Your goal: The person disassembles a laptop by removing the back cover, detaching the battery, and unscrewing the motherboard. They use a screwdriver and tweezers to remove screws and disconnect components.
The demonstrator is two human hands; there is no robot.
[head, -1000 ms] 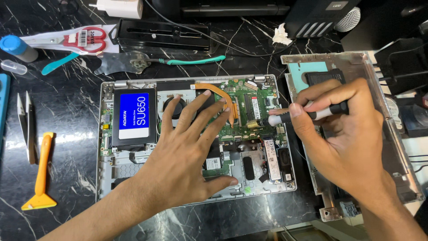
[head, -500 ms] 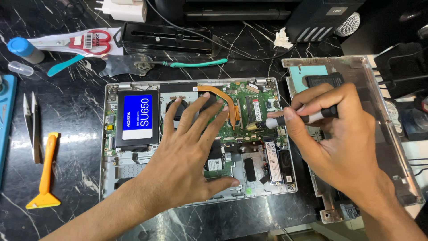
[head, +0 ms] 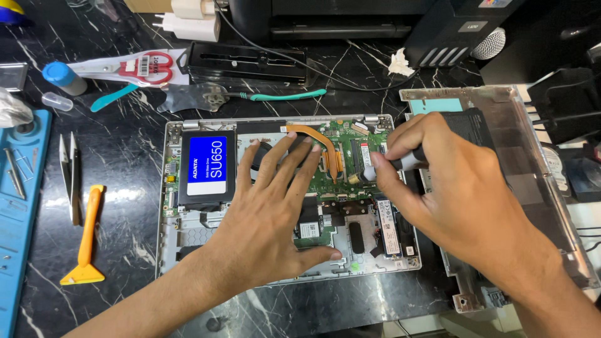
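An opened laptop base (head: 188, 247) lies on the dark marble table, its green circuit board (head: 357, 156) and copper heat pipe (head: 313, 134) exposed. A black drive with a blue label (head: 208, 168) sits in its left bay. My left hand (head: 275, 213) rests flat on the middle of the board, fingers spread over the black fan. My right hand (head: 457, 188) grips a screwdriver with a black and silver handle (head: 410, 159), its tip down on the board's right part near the memory slot.
The removed bottom cover (head: 532, 188) lies to the right, under my right wrist. An orange pry tool (head: 87, 235), tweezers (head: 69, 175) and a blue mat (head: 19, 225) are at left. Scissors (head: 134, 67), a teal spudger (head: 285, 96), chargers and black boxes line the back.
My right hand has slid a little left and lower with the screwdriver, bringing its tip onto the board. My left hand has stayed flat in place.
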